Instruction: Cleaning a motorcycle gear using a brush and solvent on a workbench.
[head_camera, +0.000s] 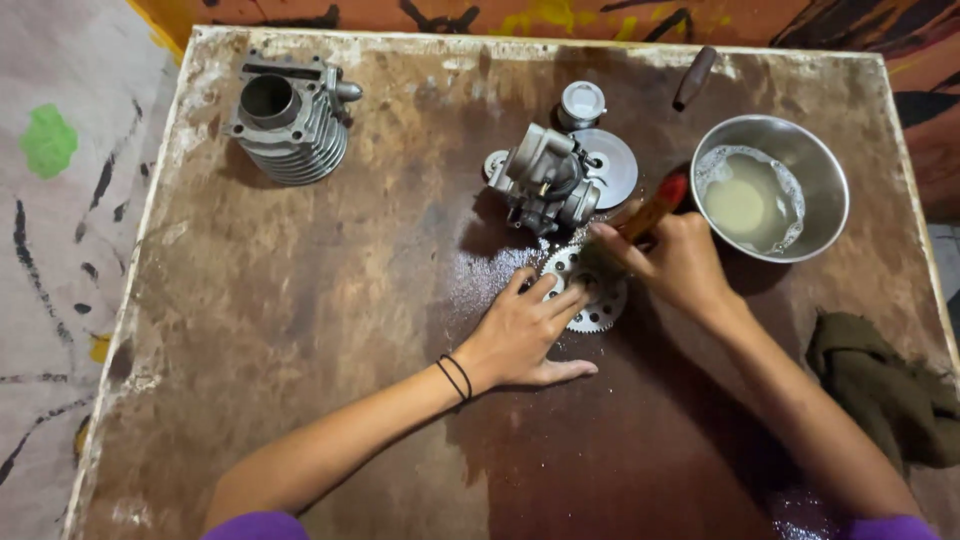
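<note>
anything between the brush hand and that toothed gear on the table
Nothing visible. The right hand holds the brush directly on the sprocket gear, and the left hand rests flat on the gear's left edge.

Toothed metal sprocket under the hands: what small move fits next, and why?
Probably a short brush stroke across the toothed metal sprocket: the left hand pins it flat, the right hand holds a red-handled brush over it, and the board around it looks wet.

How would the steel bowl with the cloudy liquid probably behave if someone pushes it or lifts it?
The steel bowl would probably slide easily: the table looks wet and glossy near it. Its cloudy liquid lies rather shallow, so a sudden push may slosh it but hardly spill it. Its wide, low shape makes tipping unlikely.
</note>
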